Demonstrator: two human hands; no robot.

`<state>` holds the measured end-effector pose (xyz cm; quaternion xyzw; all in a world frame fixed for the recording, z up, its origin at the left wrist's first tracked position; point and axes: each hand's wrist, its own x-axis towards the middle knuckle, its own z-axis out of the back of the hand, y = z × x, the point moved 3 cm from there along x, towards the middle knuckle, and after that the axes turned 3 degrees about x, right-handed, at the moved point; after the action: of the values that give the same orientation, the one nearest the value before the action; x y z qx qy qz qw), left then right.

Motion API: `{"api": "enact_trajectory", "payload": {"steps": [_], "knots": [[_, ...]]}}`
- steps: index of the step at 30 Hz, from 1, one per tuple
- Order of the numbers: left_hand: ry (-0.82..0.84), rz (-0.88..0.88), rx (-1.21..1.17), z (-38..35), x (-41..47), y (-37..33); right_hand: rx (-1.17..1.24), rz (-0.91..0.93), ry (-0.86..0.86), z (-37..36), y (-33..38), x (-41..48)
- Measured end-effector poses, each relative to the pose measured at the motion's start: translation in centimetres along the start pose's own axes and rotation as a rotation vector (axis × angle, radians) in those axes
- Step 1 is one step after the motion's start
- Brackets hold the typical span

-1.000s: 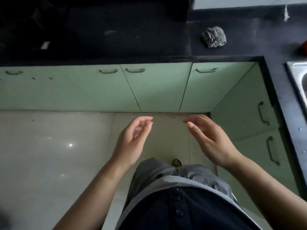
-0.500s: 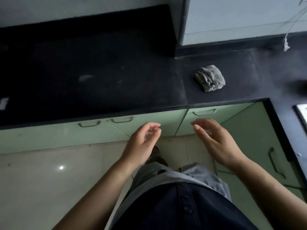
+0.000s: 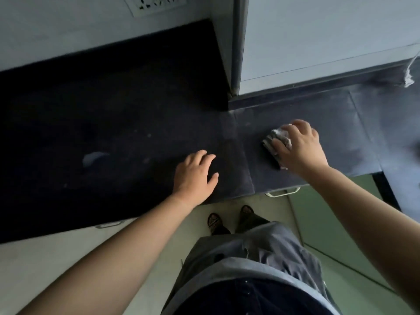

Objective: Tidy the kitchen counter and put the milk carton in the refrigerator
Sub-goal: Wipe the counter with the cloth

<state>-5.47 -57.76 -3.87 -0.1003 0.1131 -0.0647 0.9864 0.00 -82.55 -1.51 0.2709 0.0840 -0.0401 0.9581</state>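
The person stands facing a black stone table (image 3: pixel 127 123) that runs along a pale wall, with a grey rag (image 3: pixel 276 142) as the landmark on its right section. The right hand (image 3: pixel 300 147) lies on top of the rag, its fingers (image 3: pixel 280 145) curled down over the crumpled cloth and gripping it against the table surface; part of the rag shows to the left of the hand and under the fingertips. The left hand (image 3: pixel 195 176) rests palm down on the table to the left of the rag and a little nearer the front edge, well apart from it, with its fingers (image 3: pixel 205 156) loosely spread and holding nothing. Farther left of the rag, a pale smear (image 3: pixel 93 156) marks the dark surface. Behind the rag, a light wall panel (image 3: pixel 318 42) rises from the back of the table, and a wall socket plate (image 3: pixel 156 4) sits high on the wall to the rag's far left. A frayed white scrap (image 3: pixel 408 78) hangs far to the right of the rag, near the back. Below the rag, a metal drawer handle (image 3: pixel 283 193) shows under the table's front edge, with green cabinet fronts (image 3: pixel 336 223) to the right. The person's sandalled feet (image 3: pixel 214 222) stand on the pale floor (image 3: pixel 56 258) in front of the rag. The milk carton is not in this view.
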Motion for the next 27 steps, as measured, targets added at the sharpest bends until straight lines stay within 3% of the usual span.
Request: {"api": "enact_trajectory", "payload": {"steps": [6, 12, 20, 27], "knots": [[0.158, 0.051, 0.022, -2.5, -0.5, -0.6, -0.16, -0.01, 0.057, -2.4, -1.1, 0.4], [0.132, 0.089, -0.064, -3.0, -1.1, -0.8, -0.197, 0.091, 0.055, -3.0, -2.0, -1.6], [0.108, 0.137, -0.033, -4.0, -1.4, -1.1, -0.243, 0.094, 0.062, -3.5, -1.7, -0.1], [0.109, 0.134, -0.079, -3.1, -1.5, -0.9, -0.128, 0.116, 0.114, -3.3, -0.9, -1.1]]}}
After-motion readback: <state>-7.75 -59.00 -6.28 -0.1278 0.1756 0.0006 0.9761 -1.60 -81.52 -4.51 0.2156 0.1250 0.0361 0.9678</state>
